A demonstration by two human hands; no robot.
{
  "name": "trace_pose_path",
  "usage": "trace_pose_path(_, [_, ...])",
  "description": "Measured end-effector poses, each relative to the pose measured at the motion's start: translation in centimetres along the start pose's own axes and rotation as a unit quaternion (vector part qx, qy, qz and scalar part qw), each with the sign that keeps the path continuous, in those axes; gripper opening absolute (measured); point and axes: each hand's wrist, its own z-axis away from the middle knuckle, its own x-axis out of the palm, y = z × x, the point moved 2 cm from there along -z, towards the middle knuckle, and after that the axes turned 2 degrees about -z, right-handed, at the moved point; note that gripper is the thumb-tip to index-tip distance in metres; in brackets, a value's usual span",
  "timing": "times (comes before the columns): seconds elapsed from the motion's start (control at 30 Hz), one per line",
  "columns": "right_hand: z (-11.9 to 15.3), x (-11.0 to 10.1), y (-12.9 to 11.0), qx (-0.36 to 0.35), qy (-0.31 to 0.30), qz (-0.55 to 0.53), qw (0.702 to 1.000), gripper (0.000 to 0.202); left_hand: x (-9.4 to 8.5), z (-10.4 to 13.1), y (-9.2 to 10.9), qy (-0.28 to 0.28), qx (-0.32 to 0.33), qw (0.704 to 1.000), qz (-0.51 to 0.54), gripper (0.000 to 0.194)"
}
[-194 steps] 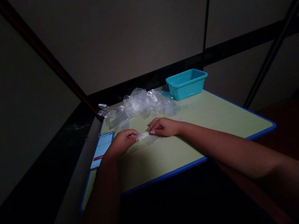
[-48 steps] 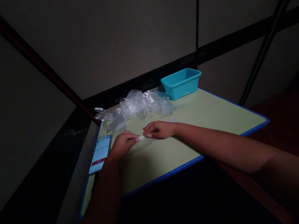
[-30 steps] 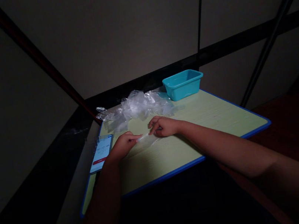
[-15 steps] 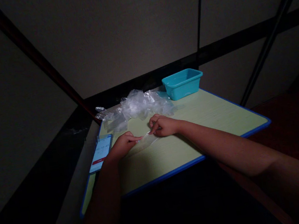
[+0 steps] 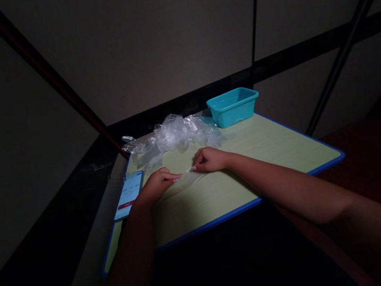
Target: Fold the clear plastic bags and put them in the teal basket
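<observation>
A clear plastic bag (image 5: 186, 182) lies nearly flat on the pale table, stretched between my two hands and hard to see against the wood grain. My left hand (image 5: 157, 185) is closed on its left end, thumb and forefinger pinched at the upper edge. With fingertips pressed together, my right hand (image 5: 210, 159) grips the same upper edge farther right. Behind both hands rests a crumpled heap of clear plastic bags (image 5: 178, 135).
A turquoise plastic basket (image 5: 235, 110) stands at the table's back edge. At the left edge lies a phone (image 5: 128, 195) with a lit screen. The table (image 5: 239, 183) has a blue rim and backs onto a panelled wall (image 5: 162, 47).
The fingers of my right hand have drawn closer together, pinching the bag's edge. My left hand has stayed almost in place.
</observation>
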Motion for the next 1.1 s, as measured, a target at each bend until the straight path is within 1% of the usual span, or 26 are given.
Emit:
trace_pose_path(0.07, [0.1, 0.2, -0.1, 0.021, -0.014, -0.003, 1.0, 0.023, 0.1, 0.0, -0.1, 0.001, 0.0, 1.0, 0.001, 0.024])
trace_pose_path(0.13, [0.0, 0.4, -0.3, 0.033, -0.002, 0.004, 0.999, 0.018, 0.1, 0.0, -0.1, 0.002, 0.003, 1.0, 0.001, 0.024])
trace_pose_path(0.23, [-0.1, 0.9, -0.5, 0.011, 0.016, 0.042, 0.999, 0.029, 0.1, -0.1, -0.1, -0.001, 0.006, 1.0, -0.004, 0.024])
trace_pose_path(0.3, [-0.3, 1.2, -0.6, -0.017, 0.004, 0.073, 0.997, 0.035, 0.0, -0.1, 0.0, -0.005, 0.005, 1.0, -0.006, 0.024])
trace_pose_path(0.37, [-0.3, 1.5, -0.6, -0.031, -0.014, 0.099, 0.995, 0.039, -0.1, -0.1, 0.0, -0.007, 0.006, 1.0, -0.006, 0.024])
trace_pose_path(0.57, [-0.3, 1.4, -0.8, -0.025, -0.043, 0.144, 0.988, 0.035, 0.0, -0.1, -0.7, -0.005, 0.014, 1.0, -0.01, 0.023])
trace_pose_path(0.7, [-0.3, 1.3, -0.9, -0.026, -0.043, 0.149, 0.987, 0.032, -0.1, 0.0, -0.7, -0.001, -0.001, 1.0, 0.003, 0.023])
trace_pose_path(0.9, [-0.7, 1.6, -1.1, 0.005, -0.026, 0.185, 0.982, 0.028, -0.3, 0.1, 0.1, 0.039, -0.042, 0.998, -0.003, 0.028])
trace_pose_path(1.0, [-0.9, 1.7, -1.1, 0.034, -0.017, 0.21, 0.977, 0.027, -0.1, 0.2, 0.2, 0.048, -0.067, 0.997, 0.009, 0.024])
trace_pose_path(1.1, [-1.0, 1.7, -1.0, 0.047, -0.01, 0.216, 0.975, 0.026, 0.3, 0.1, 0.0, 0.047, -0.065, 0.996, 0.029, 0.019])
